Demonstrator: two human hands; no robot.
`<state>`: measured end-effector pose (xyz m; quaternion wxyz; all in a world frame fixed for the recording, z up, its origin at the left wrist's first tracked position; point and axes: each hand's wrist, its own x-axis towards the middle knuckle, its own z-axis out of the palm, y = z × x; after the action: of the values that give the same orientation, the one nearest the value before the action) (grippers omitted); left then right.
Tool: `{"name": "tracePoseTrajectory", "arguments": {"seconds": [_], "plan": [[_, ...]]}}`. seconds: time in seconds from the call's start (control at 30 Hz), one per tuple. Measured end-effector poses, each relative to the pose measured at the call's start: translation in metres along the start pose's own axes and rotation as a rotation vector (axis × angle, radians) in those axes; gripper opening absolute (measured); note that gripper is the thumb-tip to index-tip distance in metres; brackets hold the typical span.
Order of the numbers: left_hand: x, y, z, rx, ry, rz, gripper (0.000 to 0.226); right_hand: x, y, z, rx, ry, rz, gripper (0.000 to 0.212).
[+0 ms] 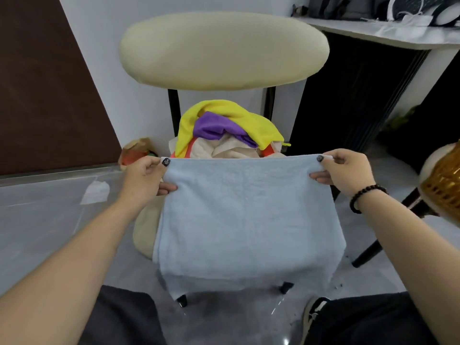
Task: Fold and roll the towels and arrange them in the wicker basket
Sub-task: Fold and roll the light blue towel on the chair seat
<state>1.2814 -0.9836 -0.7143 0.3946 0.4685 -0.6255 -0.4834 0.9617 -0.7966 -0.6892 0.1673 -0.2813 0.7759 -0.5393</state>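
A light blue towel [246, 220] hangs folded in front of me, held up by its top edge. My left hand [145, 174] pinches the top left corner between thumb and fingers. My right hand [344, 170], with a dark bead bracelet on the wrist, pinches the top right corner. Behind the towel, a pile of towels [224, 128] in yellow, purple, cream and orange lies on the seat of a chair. The wicker basket [445, 185] shows at the right edge, partly cut off by the frame.
The cream chair backrest [224, 49] rises behind the pile. A grey shelf [388, 33] with bags stands at the upper right over a dark cabinet. A brown door fills the left. My knees in dark trousers sit at the bottom, over grey floor.
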Motion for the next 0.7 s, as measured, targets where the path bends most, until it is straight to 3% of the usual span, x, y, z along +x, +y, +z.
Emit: {"name": "tracePoseTrajectory", "arguments": {"seconds": [0.17,0.3,0.47,0.6,0.7], "plan": [[0.036,-0.010,0.008,0.003,0.034,0.040,0.010,0.030,0.012,0.034,-0.004,0.095,-0.033,0.011],[0.059,-0.021,0.009,0.125,0.029,0.053,0.011,0.048,0.013,0.048,-0.053,0.080,-0.007,0.006],[0.070,-0.041,0.008,0.263,-0.019,-0.049,0.010,0.059,0.020,0.050,-0.136,0.067,0.057,0.006],[0.062,-0.039,0.003,0.319,-0.026,-0.063,0.013,0.059,0.019,0.054,-0.242,0.070,0.061,0.036],[0.045,-0.032,-0.008,0.329,-0.042,-0.085,0.014,0.050,0.012,0.062,-0.483,0.061,-0.075,0.053]]}}
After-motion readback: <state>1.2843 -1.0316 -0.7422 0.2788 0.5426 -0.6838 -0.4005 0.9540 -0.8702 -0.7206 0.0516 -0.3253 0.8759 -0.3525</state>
